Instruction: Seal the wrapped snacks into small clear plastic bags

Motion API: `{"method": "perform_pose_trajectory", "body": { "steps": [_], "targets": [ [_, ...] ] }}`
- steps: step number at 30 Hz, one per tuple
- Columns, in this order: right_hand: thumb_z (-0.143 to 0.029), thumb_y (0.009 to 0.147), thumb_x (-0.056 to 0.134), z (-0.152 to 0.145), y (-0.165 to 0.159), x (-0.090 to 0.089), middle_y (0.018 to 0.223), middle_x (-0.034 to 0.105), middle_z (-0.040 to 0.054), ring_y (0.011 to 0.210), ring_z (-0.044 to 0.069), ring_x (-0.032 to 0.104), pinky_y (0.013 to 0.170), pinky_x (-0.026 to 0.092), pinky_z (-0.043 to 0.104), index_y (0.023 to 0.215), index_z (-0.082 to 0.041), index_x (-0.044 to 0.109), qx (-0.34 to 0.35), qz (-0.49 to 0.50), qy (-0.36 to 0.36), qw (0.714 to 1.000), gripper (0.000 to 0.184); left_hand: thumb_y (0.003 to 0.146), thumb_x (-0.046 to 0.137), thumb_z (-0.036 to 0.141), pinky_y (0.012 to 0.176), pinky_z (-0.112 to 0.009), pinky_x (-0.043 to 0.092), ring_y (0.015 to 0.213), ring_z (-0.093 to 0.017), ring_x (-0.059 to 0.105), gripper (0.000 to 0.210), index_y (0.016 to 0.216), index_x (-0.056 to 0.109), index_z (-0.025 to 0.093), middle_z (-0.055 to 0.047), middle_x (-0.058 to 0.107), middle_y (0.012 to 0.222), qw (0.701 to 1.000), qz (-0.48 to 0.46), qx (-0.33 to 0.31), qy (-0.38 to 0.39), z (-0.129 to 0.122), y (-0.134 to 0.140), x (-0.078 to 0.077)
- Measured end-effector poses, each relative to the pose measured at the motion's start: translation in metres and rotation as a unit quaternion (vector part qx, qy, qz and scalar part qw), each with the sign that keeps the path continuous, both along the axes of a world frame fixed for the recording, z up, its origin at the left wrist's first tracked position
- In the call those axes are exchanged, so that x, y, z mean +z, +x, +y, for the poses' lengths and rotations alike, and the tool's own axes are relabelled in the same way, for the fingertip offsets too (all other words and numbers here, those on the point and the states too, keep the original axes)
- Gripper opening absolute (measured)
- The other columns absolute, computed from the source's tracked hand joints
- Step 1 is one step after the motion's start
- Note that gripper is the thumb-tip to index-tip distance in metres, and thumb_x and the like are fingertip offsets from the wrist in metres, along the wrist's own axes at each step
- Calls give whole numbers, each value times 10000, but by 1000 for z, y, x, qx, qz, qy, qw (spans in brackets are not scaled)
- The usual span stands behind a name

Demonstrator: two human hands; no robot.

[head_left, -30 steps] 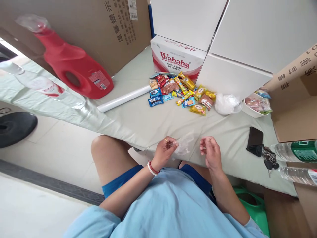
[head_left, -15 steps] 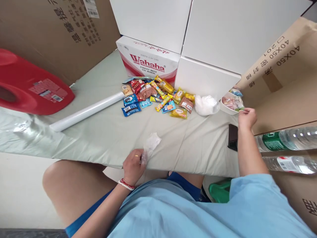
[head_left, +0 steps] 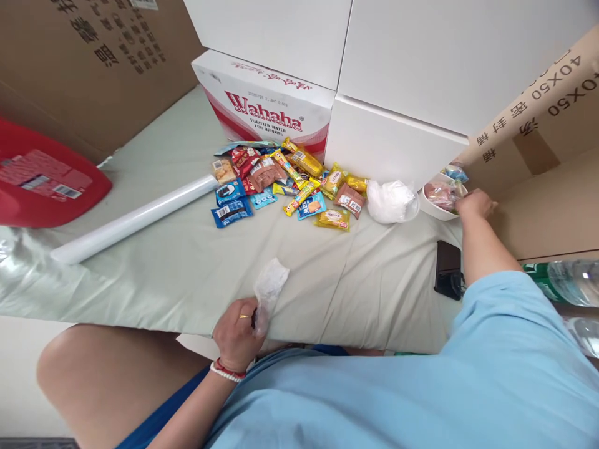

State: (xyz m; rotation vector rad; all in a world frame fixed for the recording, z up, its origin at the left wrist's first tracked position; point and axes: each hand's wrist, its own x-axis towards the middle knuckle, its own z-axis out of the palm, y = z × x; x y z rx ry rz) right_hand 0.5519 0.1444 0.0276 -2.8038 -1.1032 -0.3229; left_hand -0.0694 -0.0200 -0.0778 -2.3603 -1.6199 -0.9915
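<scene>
My left hand [head_left: 238, 333] is closed on a clear plastic bag [head_left: 271, 288] at the front edge of the cloth-covered table. The bag's crumpled end lies flat on the cloth. My right hand [head_left: 476, 204] reaches to the rim of a white bowl [head_left: 433, 209] at the right. Inside the bowl are wrapped items [head_left: 442, 192] in clear and coloured film. The fingers of that hand dip behind the rim, and what they touch is hidden. A white bundled plastic bag [head_left: 389, 201] sits just left of the bowl.
Packaged snacks [head_left: 299, 181] are heaped before a Wahaha carton [head_left: 266, 103]. A white roll [head_left: 135, 218] and a red jug [head_left: 47, 174] occupy the left. A black phone [head_left: 448, 269] lies below the bowl. Bottles [head_left: 566, 280] and a cardboard box [head_left: 556, 181] stand at the right.
My right hand has moved further over the bowl's right rim as my body leans right. The left hand keeps its hold on the plastic bag. The whole view has shifted slightly.
</scene>
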Motion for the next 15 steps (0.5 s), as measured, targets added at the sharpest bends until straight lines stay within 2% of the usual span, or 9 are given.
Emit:
{"method": "perform_pose_trajectory", "body": {
  "steps": [3, 7, 9, 12, 15],
  "targets": [
    [-76, 890, 598, -3, -4, -6, 1014, 659, 261, 901, 195, 473, 775, 267, 395, 1109, 9, 663, -10, 2, -30, 999, 243, 890, 625, 146, 674, -286, 463, 748, -189, 647, 75, 897, 599, 216, -43, 704, 820, 1000, 9, 0, 3, -1, -1, -2],
    [-138, 987, 525, -2, -10, -7, 1149, 628, 268, 1027, 196, 480, 798, 267, 378, 1140, -17, 672, 42, 6, -49, 998, 244, 891, 623, 144, 683, -288, 467, 761, -190, 653, 76, 909, 609, 217, -48, 713, 848, 1000, 12, -7, 0, -2, -2, -3],
    [-186, 987, 552, 0, -10, -6, 1186, 615, 250, 991, 176, 488, 785, 277, 361, 1089, -41, 693, 61, 22, -58, 996, 226, 891, 624, 142, 683, -289, 469, 761, -193, 652, 78, 913, 612, 215, -50, 711, 846, 1000, 10, -10, 0, -2, -2, -3],
    [-208, 913, 665, 3, -6, -2, 1093, 652, 184, 854, 145, 482, 752, 291, 340, 1022, -66, 703, 64, 46, -68, 995, 182, 887, 626, 140, 686, -293, 473, 763, -198, 656, 82, 917, 614, 215, -53, 712, 846, 1000, 6, -13, 1, -2, -2, -3],
    [-235, 843, 750, 2, 1, -3, 1045, 656, 185, 832, 158, 463, 736, 298, 344, 1223, -27, 615, 16, 19, -27, 999, 453, 889, 622, 152, 699, -296, 481, 774, -197, 666, 71, 909, 620, 220, -54, 723, 860, 1000, 6, -7, -2, -2, -2, -3]
  ]
}}
